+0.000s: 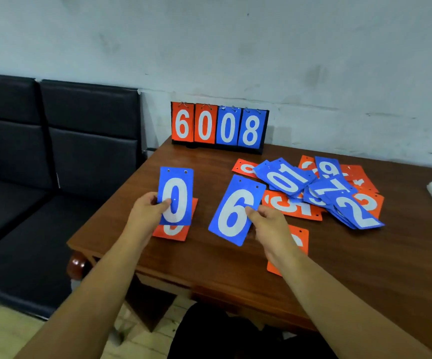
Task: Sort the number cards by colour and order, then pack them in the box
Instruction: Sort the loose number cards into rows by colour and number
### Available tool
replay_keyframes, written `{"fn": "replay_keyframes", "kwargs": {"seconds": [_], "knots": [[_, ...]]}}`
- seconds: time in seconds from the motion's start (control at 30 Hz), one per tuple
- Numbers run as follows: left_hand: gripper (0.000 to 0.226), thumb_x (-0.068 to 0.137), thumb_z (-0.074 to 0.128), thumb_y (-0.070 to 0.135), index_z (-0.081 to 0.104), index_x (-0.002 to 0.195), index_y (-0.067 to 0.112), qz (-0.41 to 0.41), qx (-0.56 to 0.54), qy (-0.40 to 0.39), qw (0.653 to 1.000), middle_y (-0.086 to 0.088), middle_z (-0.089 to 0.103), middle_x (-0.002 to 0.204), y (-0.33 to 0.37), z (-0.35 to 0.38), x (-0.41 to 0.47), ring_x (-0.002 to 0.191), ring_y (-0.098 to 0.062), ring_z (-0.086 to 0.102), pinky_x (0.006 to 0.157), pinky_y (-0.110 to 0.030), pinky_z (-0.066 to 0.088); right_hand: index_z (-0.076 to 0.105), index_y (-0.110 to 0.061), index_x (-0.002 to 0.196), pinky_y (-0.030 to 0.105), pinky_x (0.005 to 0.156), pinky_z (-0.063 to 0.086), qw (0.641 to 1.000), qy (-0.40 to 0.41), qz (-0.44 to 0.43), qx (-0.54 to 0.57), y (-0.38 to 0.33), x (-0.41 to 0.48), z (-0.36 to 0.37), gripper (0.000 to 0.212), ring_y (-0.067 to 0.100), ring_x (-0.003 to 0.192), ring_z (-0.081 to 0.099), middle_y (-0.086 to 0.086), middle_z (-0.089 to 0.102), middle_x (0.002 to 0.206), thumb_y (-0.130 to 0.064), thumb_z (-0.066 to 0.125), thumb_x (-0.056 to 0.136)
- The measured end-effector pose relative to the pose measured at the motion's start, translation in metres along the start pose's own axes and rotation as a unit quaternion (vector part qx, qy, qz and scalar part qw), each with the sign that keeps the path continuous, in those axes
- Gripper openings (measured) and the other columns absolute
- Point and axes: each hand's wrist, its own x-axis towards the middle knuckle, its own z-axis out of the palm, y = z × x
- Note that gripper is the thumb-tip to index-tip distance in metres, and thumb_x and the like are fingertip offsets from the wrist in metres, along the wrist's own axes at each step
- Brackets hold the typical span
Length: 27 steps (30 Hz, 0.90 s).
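**A:** What do the cards look like?

**B:** They are flat rectangles, blue or orange, each with a big white digit and two punched holes along one short edge. The left hand [149, 207] pinches a blue 0 card [177, 182], with the thumb across its face. The right hand [269, 224] pinches a blue 6 card [231, 218] the same way, tilted to the right.

**A:** Where are they from the scoreboard [218, 126]?

**B:** Both are in front of it. The 0 is before its left end, above an orange card [173, 233] lying flat. The 6 is before its middle. A loose pile of mixed cards [321, 193] lies in front of its right end and beyond. Another orange card [301, 239] is half hidden under the right wrist.

**A:** And the surface and the room?

**B:** The worktop [209, 255] is reddish-brown wood. The scoreboard stands at its far edge and reads 6, 0 in orange and 0, 8 in blue, against a scuffed white wall [235, 47]. A black padded sofa [54, 151] sits left of the scoreboard.
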Motion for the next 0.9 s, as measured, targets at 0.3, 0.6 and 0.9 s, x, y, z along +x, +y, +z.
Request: {"fn": "replay_keyframes", "kwargs": {"seconds": [0.3, 0.6, 0.9], "knots": [[0.049, 0.083, 0.075, 0.030, 0.056, 0.123, 0.009, 0.039, 0.135, 0.057, 0.988, -0.011, 0.061, 0.125, 0.011, 0.021, 0.102, 0.110, -0.025, 0.059, 0.081, -0.032, 0.049, 0.064, -0.021, 0.099, 0.023, 0.057, 0.057, 0.996, -0.015, 0.006, -0.089, 0.015, 0.028, 0.031, 0.007, 0.008, 0.085, 0.072, -0.003, 0.072, 0.101, -0.027, 0.062, 0.094], [0.047, 0.085, 0.069, 0.045, 0.055, 0.122, 0.021, 0.156, 0.366, 0.072, 0.915, -0.008, 0.049, 0.130, 0.002, 0.041, 0.120, 0.121, -0.027, 0.045, 0.099, -0.041, 0.044, 0.061, -0.026, 0.091, 0.029, 0.066, 0.062, 0.983, -0.023, -0.006, -0.182, 0.029, 0.051, 0.034, 0.007, 0.007, 0.090, 0.070, -0.003, 0.072, 0.103, -0.032, 0.064, 0.092], [0.040, 0.097, 0.055, 0.034, 0.052, 0.137, 0.034, 0.257, 0.447, -0.151, 0.843, 0.013, 0.042, 0.147, -0.039, -0.022, 0.020, 0.134, -0.008, 0.037, 0.112, -0.030, 0.033, 0.056, -0.021, 0.107, 0.024, 0.056, 0.057, 0.983, 0.005, 0.016, -0.183, 0.026, 0.040, 0.041, 0.022, 0.007, 0.089, 0.068, 0.000, 0.070, 0.107, -0.030, 0.067, 0.090]]}}
